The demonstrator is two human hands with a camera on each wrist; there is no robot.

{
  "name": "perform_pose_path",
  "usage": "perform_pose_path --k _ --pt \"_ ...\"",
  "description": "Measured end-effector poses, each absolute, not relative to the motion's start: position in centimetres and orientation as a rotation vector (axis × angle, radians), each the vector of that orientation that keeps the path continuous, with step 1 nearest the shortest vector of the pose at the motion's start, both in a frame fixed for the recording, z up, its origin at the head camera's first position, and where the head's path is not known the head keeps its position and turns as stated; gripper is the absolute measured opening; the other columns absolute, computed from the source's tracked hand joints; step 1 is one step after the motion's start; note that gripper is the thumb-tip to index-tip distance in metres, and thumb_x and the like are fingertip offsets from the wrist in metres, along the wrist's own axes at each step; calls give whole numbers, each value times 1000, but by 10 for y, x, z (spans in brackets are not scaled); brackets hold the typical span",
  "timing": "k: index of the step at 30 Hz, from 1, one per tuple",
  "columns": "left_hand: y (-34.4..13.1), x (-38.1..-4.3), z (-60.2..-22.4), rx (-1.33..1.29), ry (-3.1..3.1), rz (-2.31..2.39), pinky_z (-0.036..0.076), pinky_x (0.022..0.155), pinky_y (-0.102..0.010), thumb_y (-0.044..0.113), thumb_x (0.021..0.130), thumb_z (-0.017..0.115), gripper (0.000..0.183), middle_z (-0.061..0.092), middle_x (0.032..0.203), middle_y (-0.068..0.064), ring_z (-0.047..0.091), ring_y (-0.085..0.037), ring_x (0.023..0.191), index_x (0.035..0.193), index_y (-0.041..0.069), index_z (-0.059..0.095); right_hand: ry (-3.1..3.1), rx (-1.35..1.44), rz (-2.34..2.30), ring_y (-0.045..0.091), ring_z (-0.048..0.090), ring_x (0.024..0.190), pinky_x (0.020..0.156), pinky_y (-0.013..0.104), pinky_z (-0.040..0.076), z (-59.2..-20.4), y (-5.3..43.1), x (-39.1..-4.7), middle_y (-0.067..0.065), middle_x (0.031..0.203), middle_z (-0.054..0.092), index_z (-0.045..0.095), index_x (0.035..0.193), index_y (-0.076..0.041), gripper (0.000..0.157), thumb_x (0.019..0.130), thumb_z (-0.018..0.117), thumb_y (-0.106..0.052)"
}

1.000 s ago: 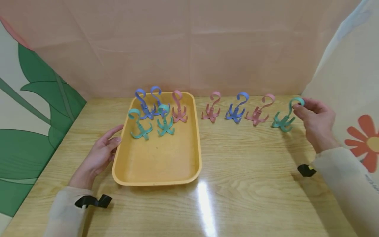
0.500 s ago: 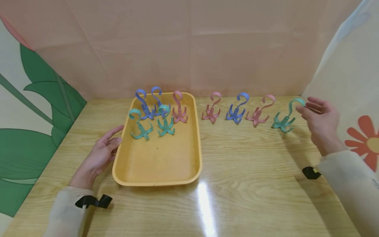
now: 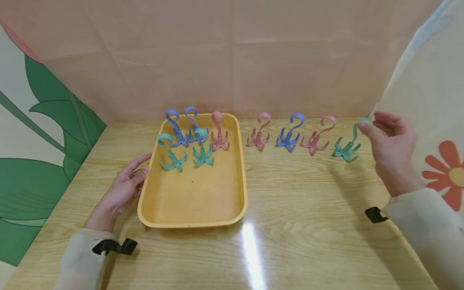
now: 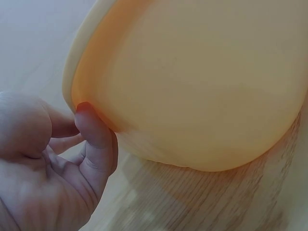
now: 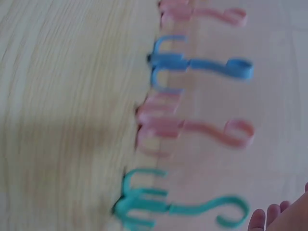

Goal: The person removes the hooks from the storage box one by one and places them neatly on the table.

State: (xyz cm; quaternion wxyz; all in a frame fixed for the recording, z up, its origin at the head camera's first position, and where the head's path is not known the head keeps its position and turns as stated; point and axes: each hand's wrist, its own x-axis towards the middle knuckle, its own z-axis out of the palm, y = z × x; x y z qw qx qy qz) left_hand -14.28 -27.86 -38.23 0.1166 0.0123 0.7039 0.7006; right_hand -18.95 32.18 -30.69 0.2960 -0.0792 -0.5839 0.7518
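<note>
In the head view, my left hand rests its fingertips against the left side of a yellow tray. The left wrist view shows a finger touching the tray's outer wall; its far fingers are partly hidden. Five-looking groups aside, several multi-prong hanging hooks stand in the tray, such as a green hook and a pink hook. My right hand is raised beside a standing green hook, its thumb overlapping the curl. In the right wrist view, visible fingertips are apart from this hook.
Left of the right-hand green hook, a pink hook, a blue hook and another pink hook stand in a row. They are on the wooden table, near the pinkish backdrop. Patterned cloths flank both sides.
My right hand has let go of the green hook's curl, drawn slightly right, and then risen a little. The left hand and tray have stayed put.
</note>
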Motion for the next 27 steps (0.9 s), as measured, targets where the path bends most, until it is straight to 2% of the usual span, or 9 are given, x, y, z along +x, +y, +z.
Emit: perform_pose_path --k 6,13,16,20,23,27 --pt "-278 -143 -383 30 2054 2056 57 64 -26 25 108 48 58 63 110 -7 70 -15 86 161 16 25 -1545 -16 2025 17 61 95 74 16 53 -300 288 -182 8 100 67 68 110 6 39 75 81 15" --pt "-277 -144 -382 43 2055 2058 58 67 -27 24 108 48 58 63 106 -5 69 -15 87 160 15 25 -1581 247 2114 21 66 95 82 21 55 -297 249 -169 12 101 69 62 113 15 35 80 74 17" --pt "-277 -144 -382 48 2049 2066 58 67 -27 23 108 48 57 64 104 -4 70 -15 87 160 15 26 -1597 344 2138 22 68 92 76 23 57 -296 233 -165 15 101 69 61 114 17 33 82 72 18" --pt "-277 -144 -382 53 2040 2076 58 66 -27 23 108 49 58 64 104 -5 70 -15 87 160 15 26 -1656 412 2149 22 69 90 60 21 55 -295 212 -160 17 102 70 62 114 15 31 84 71 16" --pt "-277 -144 -382 50 2035 2080 58 67 -27 23 108 50 59 63 105 -5 70 -15 87 160 14 25 -1705 448 2157 23 70 94 67 22 57 -295 196 -158 17 106 69 62 115 14 32 85 71 16" --pt "-278 -143 -383 30 2035 2077 58 67 -27 24 107 50 60 63 106 -5 70 -15 88 161 14 25 -1802 488 2136 28 69 101 84 28 57 -296 178 -156 18 113 66 60 119 14 34 86 70 16"
